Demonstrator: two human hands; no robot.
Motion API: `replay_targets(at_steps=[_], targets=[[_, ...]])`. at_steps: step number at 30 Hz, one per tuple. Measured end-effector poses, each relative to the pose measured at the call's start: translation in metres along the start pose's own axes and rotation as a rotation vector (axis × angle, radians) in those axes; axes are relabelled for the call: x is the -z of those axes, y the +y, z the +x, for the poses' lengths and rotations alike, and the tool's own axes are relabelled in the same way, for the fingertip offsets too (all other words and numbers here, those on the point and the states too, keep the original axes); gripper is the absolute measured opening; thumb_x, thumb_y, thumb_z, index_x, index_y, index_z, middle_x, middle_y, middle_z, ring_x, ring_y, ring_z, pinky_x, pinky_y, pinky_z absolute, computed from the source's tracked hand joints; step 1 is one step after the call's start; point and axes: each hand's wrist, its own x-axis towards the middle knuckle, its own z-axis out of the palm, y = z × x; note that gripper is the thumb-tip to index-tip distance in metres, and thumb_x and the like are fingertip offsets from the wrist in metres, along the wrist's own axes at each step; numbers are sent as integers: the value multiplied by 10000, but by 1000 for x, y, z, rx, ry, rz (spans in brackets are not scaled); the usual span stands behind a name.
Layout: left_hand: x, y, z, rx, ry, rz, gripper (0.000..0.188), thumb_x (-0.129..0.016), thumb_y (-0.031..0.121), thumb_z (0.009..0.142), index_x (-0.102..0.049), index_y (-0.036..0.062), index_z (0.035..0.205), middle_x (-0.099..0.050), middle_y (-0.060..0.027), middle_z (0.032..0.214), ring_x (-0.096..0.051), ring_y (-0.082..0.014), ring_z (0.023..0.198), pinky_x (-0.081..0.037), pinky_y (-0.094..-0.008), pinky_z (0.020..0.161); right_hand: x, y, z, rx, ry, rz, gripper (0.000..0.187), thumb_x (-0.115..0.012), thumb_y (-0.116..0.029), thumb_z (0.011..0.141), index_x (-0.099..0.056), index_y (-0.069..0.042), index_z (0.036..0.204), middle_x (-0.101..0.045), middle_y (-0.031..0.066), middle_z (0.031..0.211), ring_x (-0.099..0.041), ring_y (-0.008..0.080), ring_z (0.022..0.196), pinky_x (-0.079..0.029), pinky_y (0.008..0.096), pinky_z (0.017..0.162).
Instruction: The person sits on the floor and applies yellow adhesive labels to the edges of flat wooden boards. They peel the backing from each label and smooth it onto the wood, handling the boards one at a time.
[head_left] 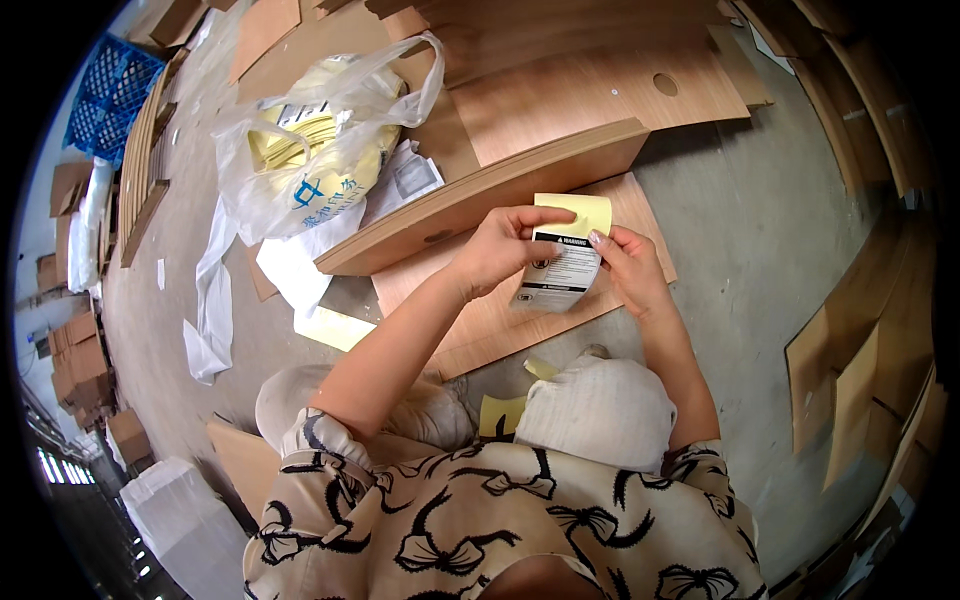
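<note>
Between my two hands is a warning label (562, 274), with a printed black-and-white face and a yellow strip of backing at its top. My left hand (497, 248) pinches its left side, the index finger lying across the yellow part. The thumb and fingers of my right hand (635, 265) grip the right edge. Beneath the label lies a flat wood-grain board (485, 340) on the floor. Just beyond, a long brown board (490, 200) stands on edge, slanting from lower left to upper right.
A clear plastic bag (235, 150) holding yellow label sheets (300, 145) sits behind the upright board. More wood-grain board (580, 100) lies farther back. White paper strips (212, 300) litter the floor at left, near a blue plastic crate (110, 95). Cardboard pieces (850, 360) line the right.
</note>
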Motion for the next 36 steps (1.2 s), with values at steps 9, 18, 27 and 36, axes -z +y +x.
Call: replay_targets(at_steps=[9,18,27,36], targets=[[1,-20,11,40,3,29,447,-527,-26,767,-541,-14,1214,-627,-28,920,-531,-66,789,-429,-219,738,-30,-14,-4,853,122,-1038,205,-700,-33,685,-646,-48,882,-579,53,970,-481,274,976,-422,370,826],[10,-41,23,234,-40,-224,387,-441,324,872,-594,41,1087,-558,-7,901,-413,-82,715,-332,-203,702,-23,10,-2,773,47,-997,146,-675,14,669,-617,-28,796,-579,55,942,-503,264,924,-436,356,792],[8,-47,35,331,-74,-223,501,-416,439,914,-563,4,1115,-570,-18,922,-447,-102,729,-365,-228,718,-11,20,6,924,51,-1009,178,-685,26,642,-619,-3,805,-602,58,873,-535,259,845,-464,340,729],[79,-121,44,413,520,-77,265,-498,-98,751,-604,-81,993,-628,-176,928,-640,-265,767,-547,-381,664,-16,2,2,613,38,-587,120,-646,-30,781,-602,-11,891,-632,105,877,-615,255,819,-498,327,703]])
